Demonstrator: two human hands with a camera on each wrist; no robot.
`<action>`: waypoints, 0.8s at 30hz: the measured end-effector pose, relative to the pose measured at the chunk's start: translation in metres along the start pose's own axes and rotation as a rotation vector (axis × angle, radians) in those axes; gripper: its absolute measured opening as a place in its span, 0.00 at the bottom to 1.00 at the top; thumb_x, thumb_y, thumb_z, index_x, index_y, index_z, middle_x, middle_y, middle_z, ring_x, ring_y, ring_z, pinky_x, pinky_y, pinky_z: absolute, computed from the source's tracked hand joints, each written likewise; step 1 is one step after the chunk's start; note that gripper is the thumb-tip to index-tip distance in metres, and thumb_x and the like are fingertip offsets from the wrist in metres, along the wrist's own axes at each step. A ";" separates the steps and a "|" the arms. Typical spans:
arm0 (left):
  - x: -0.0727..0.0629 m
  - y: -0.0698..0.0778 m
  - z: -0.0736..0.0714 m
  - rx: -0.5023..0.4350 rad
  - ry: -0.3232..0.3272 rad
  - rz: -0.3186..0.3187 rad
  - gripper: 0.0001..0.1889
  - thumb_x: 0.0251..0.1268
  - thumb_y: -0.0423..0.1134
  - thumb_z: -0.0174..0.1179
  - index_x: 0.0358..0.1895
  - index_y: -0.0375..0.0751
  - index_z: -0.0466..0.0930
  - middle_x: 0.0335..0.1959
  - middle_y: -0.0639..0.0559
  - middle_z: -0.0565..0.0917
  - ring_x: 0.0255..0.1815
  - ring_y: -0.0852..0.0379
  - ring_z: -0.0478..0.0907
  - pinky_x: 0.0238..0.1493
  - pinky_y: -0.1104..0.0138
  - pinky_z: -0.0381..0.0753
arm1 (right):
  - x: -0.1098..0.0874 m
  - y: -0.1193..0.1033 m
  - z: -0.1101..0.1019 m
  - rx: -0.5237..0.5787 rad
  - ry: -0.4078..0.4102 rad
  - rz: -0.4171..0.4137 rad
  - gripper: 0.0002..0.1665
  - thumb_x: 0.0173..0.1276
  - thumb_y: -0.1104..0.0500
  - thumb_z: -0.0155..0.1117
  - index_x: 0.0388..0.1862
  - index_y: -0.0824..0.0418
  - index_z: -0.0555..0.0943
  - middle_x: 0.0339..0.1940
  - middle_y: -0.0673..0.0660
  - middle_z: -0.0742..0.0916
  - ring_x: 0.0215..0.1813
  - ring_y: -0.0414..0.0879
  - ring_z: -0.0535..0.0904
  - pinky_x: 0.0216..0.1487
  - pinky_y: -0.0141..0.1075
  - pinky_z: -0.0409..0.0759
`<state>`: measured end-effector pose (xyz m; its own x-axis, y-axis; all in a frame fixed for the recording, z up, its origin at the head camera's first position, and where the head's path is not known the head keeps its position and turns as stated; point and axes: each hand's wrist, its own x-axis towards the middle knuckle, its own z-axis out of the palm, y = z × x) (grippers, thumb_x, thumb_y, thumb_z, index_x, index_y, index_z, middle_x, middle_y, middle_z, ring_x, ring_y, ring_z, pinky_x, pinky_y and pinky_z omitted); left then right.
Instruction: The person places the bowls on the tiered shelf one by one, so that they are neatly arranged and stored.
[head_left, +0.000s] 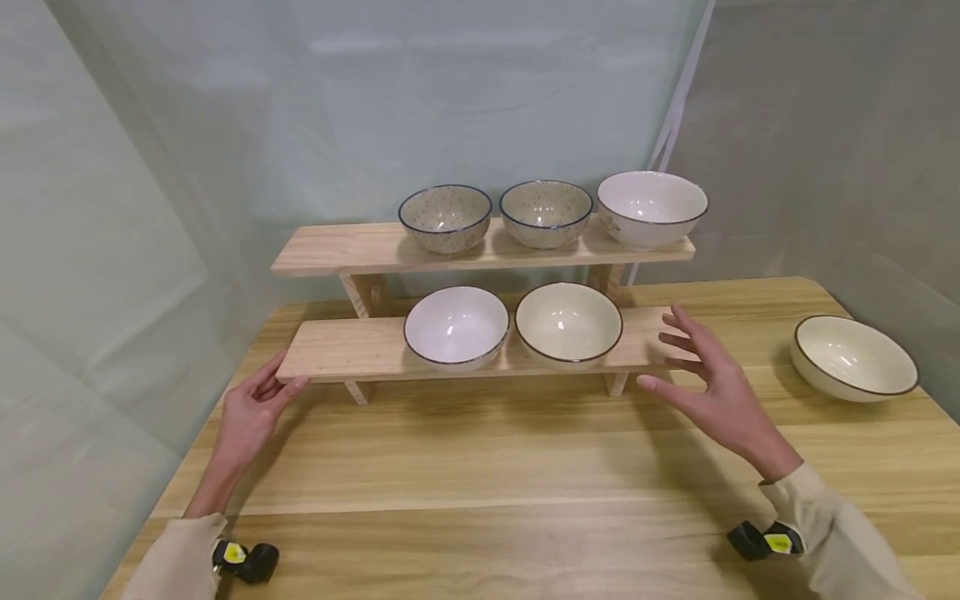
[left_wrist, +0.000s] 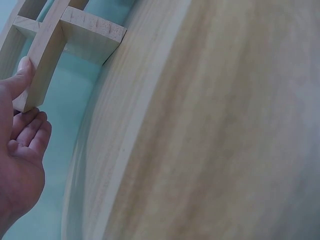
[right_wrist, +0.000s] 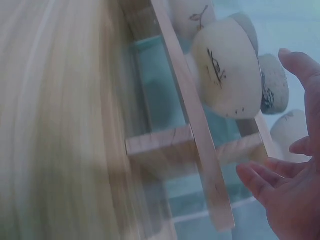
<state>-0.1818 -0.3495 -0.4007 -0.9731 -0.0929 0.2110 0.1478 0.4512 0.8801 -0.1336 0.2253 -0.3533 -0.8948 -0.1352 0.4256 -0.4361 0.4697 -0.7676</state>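
A two-tier wooden stand holds bowls on both levels. At the left end of its lower shelf (head_left: 345, 348), my left hand (head_left: 251, 414) grips the board, thumb at the front edge and fingers curled at the end. Close to the shelf's right end, my right hand (head_left: 716, 396) is held with fingers spread and nothing in its grasp. A white bowl (head_left: 456, 325) and a cream bowl (head_left: 568, 321) with dark rims sit side by side on this shelf. In the right wrist view, a bowl (right_wrist: 227, 70) on the shelf shows a dark plant drawing.
On the upper shelf (head_left: 337, 248) stand two speckled bowls, one left (head_left: 447, 221) and one in the middle (head_left: 546, 215), with a larger white bowl (head_left: 651, 208) at the right. Another cream bowl (head_left: 853, 358) rests on the wooden table (head_left: 480, 517) at the right. Pale curtains (head_left: 480, 100) hang behind.
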 end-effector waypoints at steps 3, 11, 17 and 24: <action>0.000 0.001 0.000 0.001 0.004 -0.002 0.36 0.77 0.41 0.62 0.79 0.30 0.58 0.70 0.24 0.69 0.53 0.79 0.74 0.48 0.83 0.76 | -0.007 0.002 -0.008 -0.017 0.009 0.013 0.58 0.66 0.68 0.75 0.86 0.44 0.55 0.76 0.65 0.70 0.69 0.42 0.74 0.59 0.20 0.73; 0.000 0.002 0.000 -0.001 0.007 -0.004 0.36 0.77 0.41 0.63 0.79 0.29 0.58 0.70 0.24 0.69 0.53 0.79 0.74 0.48 0.83 0.76 | -0.022 0.015 -0.021 -0.026 0.065 0.018 0.54 0.67 0.72 0.72 0.86 0.52 0.56 0.74 0.66 0.71 0.65 0.31 0.72 0.57 0.20 0.73; 0.000 0.001 0.000 0.001 -0.001 -0.001 0.36 0.77 0.41 0.63 0.79 0.29 0.58 0.70 0.24 0.69 0.53 0.79 0.74 0.48 0.83 0.76 | -0.034 0.028 -0.033 -0.072 0.085 0.068 0.55 0.67 0.69 0.73 0.86 0.51 0.55 0.75 0.68 0.70 0.64 0.27 0.71 0.55 0.17 0.72; 0.000 0.000 -0.001 -0.009 -0.006 -0.002 0.37 0.77 0.40 0.63 0.79 0.28 0.57 0.71 0.24 0.68 0.54 0.77 0.74 0.49 0.83 0.76 | -0.049 0.044 -0.050 -0.131 0.112 0.131 0.54 0.70 0.66 0.72 0.87 0.49 0.54 0.74 0.67 0.70 0.61 0.23 0.69 0.53 0.14 0.70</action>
<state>-0.1814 -0.3500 -0.4005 -0.9744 -0.0881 0.2068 0.1476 0.4433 0.8841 -0.1043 0.2965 -0.3838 -0.9235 0.0284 0.3826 -0.2944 0.5869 -0.7542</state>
